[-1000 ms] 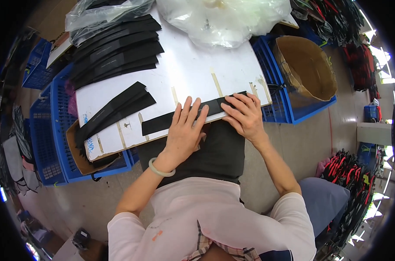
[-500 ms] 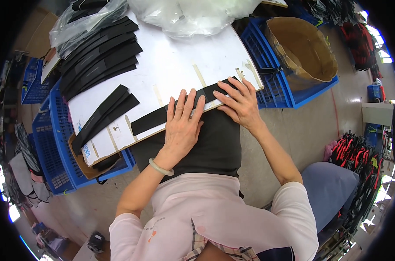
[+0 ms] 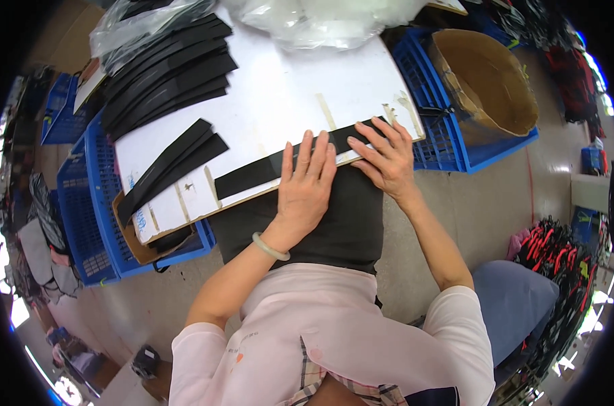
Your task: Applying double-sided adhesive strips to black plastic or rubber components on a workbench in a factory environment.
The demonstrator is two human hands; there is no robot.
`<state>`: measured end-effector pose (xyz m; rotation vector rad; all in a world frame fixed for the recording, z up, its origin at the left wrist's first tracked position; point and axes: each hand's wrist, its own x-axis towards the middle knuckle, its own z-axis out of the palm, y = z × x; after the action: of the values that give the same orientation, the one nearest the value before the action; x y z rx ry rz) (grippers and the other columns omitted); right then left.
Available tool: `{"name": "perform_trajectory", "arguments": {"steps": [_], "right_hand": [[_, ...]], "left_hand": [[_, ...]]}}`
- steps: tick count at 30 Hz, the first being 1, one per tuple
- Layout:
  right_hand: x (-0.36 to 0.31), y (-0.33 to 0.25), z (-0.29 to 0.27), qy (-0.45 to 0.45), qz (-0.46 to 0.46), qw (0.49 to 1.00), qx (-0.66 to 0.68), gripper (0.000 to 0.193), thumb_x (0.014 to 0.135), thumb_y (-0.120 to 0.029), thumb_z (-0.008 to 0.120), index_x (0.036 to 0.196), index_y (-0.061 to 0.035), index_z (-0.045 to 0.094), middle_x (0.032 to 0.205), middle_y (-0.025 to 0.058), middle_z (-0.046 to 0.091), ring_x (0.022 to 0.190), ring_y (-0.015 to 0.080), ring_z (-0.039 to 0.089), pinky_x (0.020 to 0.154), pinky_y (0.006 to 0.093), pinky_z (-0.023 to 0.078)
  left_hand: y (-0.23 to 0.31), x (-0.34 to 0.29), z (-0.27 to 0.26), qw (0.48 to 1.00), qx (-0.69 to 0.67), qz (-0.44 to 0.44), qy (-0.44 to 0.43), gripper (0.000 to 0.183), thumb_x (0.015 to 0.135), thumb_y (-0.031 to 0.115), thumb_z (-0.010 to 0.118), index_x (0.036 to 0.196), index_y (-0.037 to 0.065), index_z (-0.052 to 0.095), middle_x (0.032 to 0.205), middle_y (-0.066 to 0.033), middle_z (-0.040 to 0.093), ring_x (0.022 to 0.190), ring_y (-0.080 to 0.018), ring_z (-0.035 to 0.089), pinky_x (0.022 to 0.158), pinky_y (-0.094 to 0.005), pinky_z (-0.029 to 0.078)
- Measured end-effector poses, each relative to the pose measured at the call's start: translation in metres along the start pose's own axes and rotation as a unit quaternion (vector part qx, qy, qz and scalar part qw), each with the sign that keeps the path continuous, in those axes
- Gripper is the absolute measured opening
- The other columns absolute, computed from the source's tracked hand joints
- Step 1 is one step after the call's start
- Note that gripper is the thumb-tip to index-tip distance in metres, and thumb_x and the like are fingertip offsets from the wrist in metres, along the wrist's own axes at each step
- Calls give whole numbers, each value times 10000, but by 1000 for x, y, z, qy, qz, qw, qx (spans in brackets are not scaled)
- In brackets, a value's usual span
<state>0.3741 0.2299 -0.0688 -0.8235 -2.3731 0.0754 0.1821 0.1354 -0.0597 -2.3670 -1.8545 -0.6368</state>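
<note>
A long, flat black strip point(image 3: 249, 176) lies along the near edge of a white board point(image 3: 280, 95). My left hand point(image 3: 307, 186), a pale bangle on its wrist, rests flat across the middle of the strip with fingers stretched out. At the strip's right end, my right hand point(image 3: 387, 159) lies with fingers spread over it, its thumb by the board's edge. Parts of the strip are hidden under both hands. To the left, a few similar black strips point(image 3: 175, 162) overlap in a small fan, reaching over the board's left edge.
Stacked black strips point(image 3: 168, 78) cover the far left of the board, partly under clear plastic point(image 3: 141, 30). A translucent plastic bag point(image 3: 327, 20) sits at the far edge. Blue crates stand left point(image 3: 104, 210) and right point(image 3: 459, 152), the right one holding a brown carton point(image 3: 486, 84).
My left hand has slid a little rightward along the strip, closer to my right hand, which stays at the right end. The whole view has shifted slightly.
</note>
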Motion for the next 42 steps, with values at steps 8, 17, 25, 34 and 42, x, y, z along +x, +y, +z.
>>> {"name": "perform_trajectory", "arguments": {"steps": [8, 17, 25, 34, 42], "right_hand": [[-2, 0, 3, 1, -7, 1000, -7, 378, 778, -301, 735, 1146, -219, 713, 1289, -16, 624, 1263, 239, 501, 1088, 435, 292], [-3, 1, 5, 3, -13, 1000, -14, 371, 783, -304, 741, 1144, -225, 714, 1287, -24, 627, 1267, 232, 494, 1086, 435, 300], [-2, 1, 6, 4, -15, 1000, -16, 375, 784, -309, 740, 1149, -228, 712, 1288, -28, 626, 1269, 223, 492, 1089, 428, 300], [18, 1, -20, -23, 57, 994, 88, 309, 787, -175, 732, 1087, -99, 717, 1187, 64, 669, 1144, 261, 574, 990, 402, 395], [70, 32, -31, -216, 127, 960, 127, 277, 673, -186, 790, 815, -33, 609, 775, 92, 547, 828, 262, 564, 729, 356, 442]], "left_hand": [[0, -1, 3, 999, -23, -12, 41, 440, 847, 65, 608, 1268, -25, 518, 1439, -157, 455, 1383, -345, 376, 1136, -543, 251], [-2, -1, 0, 999, -2, 3, 38, 354, 887, 119, 540, 1206, -33, 568, 1409, -177, 468, 1363, -361, 383, 1128, -552, 261], [0, 0, 3, 999, 7, -12, 51, 341, 895, 138, 545, 1191, -28, 575, 1401, -172, 477, 1354, -358, 396, 1125, -556, 263], [3, 1, 0, 999, 3, -11, 35, 398, 854, 66, 531, 1240, -29, 531, 1438, -189, 450, 1383, -354, 377, 1128, -541, 262], [0, -6, 0, 999, 16, -18, -21, 581, 810, 98, 644, 1356, 17, 465, 1471, -200, 405, 1398, -353, 349, 1143, -548, 222]]}}
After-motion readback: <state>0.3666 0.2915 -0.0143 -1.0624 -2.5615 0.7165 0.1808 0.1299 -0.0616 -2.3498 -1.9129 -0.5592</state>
